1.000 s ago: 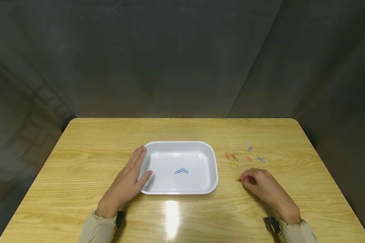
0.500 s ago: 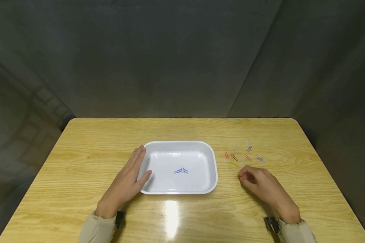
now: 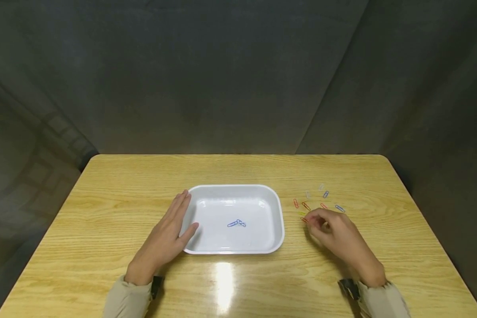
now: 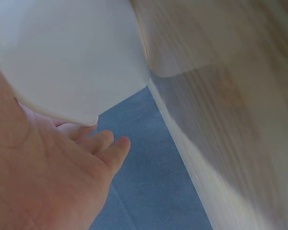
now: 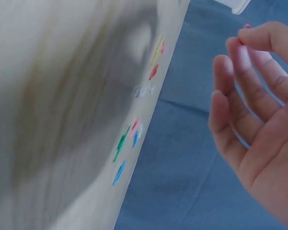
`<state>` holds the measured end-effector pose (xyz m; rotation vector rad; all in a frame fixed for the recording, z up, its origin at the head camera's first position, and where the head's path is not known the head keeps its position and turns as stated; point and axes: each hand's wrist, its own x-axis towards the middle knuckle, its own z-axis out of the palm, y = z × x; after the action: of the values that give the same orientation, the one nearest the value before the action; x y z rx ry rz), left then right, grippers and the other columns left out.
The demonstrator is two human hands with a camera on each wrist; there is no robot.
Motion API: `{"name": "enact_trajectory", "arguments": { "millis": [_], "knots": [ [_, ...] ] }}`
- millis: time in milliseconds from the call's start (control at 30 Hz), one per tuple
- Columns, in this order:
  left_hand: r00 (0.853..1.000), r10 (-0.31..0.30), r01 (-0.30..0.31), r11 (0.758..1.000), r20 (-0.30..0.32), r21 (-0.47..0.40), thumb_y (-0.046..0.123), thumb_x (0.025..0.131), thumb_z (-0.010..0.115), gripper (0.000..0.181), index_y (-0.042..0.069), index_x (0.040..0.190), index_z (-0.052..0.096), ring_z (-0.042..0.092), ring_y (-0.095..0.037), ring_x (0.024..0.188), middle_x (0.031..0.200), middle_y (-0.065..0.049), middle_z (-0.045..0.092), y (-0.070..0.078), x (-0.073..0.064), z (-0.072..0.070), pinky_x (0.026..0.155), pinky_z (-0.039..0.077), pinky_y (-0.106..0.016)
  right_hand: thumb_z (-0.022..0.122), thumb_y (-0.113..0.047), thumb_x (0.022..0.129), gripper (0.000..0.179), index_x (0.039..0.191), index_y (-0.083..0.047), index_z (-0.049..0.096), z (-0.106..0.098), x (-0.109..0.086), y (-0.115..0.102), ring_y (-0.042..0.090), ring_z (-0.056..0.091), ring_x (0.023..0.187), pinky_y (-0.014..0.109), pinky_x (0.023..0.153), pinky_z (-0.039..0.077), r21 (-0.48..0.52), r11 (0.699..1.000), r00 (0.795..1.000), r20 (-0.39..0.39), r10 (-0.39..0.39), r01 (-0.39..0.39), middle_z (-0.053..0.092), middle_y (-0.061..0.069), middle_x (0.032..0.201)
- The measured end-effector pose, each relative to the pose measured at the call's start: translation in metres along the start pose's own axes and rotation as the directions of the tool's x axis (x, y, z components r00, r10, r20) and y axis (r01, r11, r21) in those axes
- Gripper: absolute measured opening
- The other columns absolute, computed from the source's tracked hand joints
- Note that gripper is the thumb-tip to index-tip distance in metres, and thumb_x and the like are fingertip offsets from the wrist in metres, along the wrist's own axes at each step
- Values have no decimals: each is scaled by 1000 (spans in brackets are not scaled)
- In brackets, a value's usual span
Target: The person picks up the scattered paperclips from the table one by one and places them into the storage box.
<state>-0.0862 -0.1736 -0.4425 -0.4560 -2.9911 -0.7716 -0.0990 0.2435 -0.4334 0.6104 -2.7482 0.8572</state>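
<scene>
My right hand (image 3: 338, 234) pinches a red paper clip (image 3: 304, 219) between thumb and fingertips, just above the table right of the white tray (image 3: 280, 221). In the right wrist view only a red end (image 5: 247, 26) of that clip shows at the fingertips. My left hand (image 3: 162, 240) lies along the tray's left side, fingers straight against the rim and thumb over the inside. The left wrist view shows the tray wall (image 4: 72, 57) against that hand. Inside the tray lie a blue paper clip (image 3: 232, 224) and a small cluster of clips (image 3: 241, 223) beside it.
Loose paper clips lie scattered right of the tray: dark red (image 3: 306, 206), red (image 3: 296, 203), yellow (image 3: 301, 213), blue (image 3: 339, 208), white (image 3: 321, 187) and others. A green clip (image 5: 121, 143) shows in the right wrist view. Dark curtains (image 3: 222, 88) hang behind the wooden table (image 3: 143, 176).
My right hand has lifted the red paper clip and moved left and slightly away from me, towards the tray, passing by the loose clips. The left hand and tray have stayed put.
</scene>
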Motion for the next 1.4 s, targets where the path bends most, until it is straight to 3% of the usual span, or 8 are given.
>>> {"name": "enact_trajectory", "arguments": {
  "millis": [233, 600, 767, 967, 1400],
  "knots": [
    [1000, -8, 8, 1000, 5, -1, 44, 102, 49, 77, 9, 160, 12, 13, -31, 155, 168, -11, 12, 1, -1, -1, 122, 23, -56, 74, 4, 80, 19, 90, -12, 72, 0, 12, -10, -4, 57, 68, 23, 59, 56, 15, 996, 994, -72, -84, 85, 68, -8, 75],
    [1000, -14, 14, 1000, 9, -4, 42, 102, 52, 78, 9, 160, 12, 14, -32, 155, 168, -11, 12, 1, 1, -2, 122, 23, -55, 72, -1, 83, 18, 92, -17, 72, 6, 30, -31, -1, 60, 73, 27, 64, 55, 64, 994, 996, -17, -92, 93, 72, -7, 84],
    [1000, -10, 10, 1000, 1, -5, 41, 101, 53, 78, 9, 160, 13, 14, -33, 155, 168, -11, 13, 0, 2, -1, 122, 23, -55, 70, -4, 84, 16, 92, -18, 73, 10, 38, -41, 0, 58, 74, 25, 62, 53, 71, 993, 996, 7, -90, 89, 68, -12, 83],
    [1000, -6, 6, 1000, 3, -4, 41, 102, 52, 78, 9, 160, 12, 14, -33, 155, 168, -11, 12, 0, 1, -1, 123, 23, -54, 65, -1, 83, 16, 91, -13, 74, 16, 47, -51, 5, 58, 74, 20, 60, 49, 100, 991, 995, 33, -93, 89, 69, -8, 84],
    [1000, -15, 15, 1000, 8, -5, 41, 102, 52, 78, 8, 160, 13, 13, -32, 155, 168, -11, 12, 1, 1, -2, 123, 23, -54, 68, -6, 85, 15, 95, -16, 74, 37, 66, -74, 7, 61, 78, 23, 67, 54, 136, 987, 988, 117, -98, 82, 71, -5, 87]
  ]
}}
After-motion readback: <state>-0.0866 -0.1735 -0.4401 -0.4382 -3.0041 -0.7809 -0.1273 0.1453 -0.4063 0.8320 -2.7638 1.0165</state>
